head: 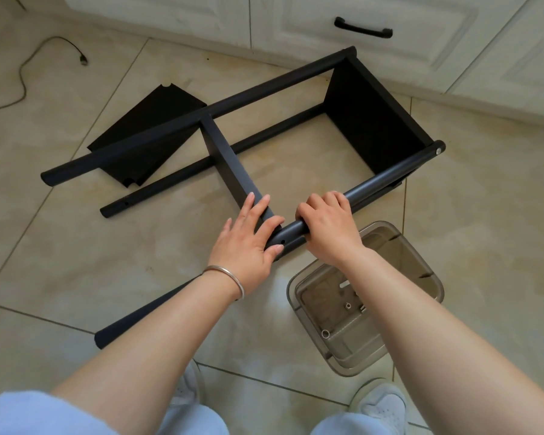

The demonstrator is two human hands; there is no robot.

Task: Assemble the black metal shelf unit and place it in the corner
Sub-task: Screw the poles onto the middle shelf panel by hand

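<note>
- Lay on its side on the tiled floor (76,246), mid-scene, just near of the white cabinets (327,26): the half-built black shelf unit (374,120), with one panel fixed at its far right end.
- Right hand (328,229): wrapped tight round the near pole (390,180), knuckles up.
- Left hand (248,240): fingers straight and spread, pressed on the middle shelf panel (226,152) where it met that pole; silver bangle (226,277) on the wrist.
- Loose shelf panel (145,136) flat on the floor at far left, partly under the far pole (201,111).
- Clear plastic bin (365,296) with small fittings, near right, beside the near pole.
- Cable (22,73) at far left.
</note>
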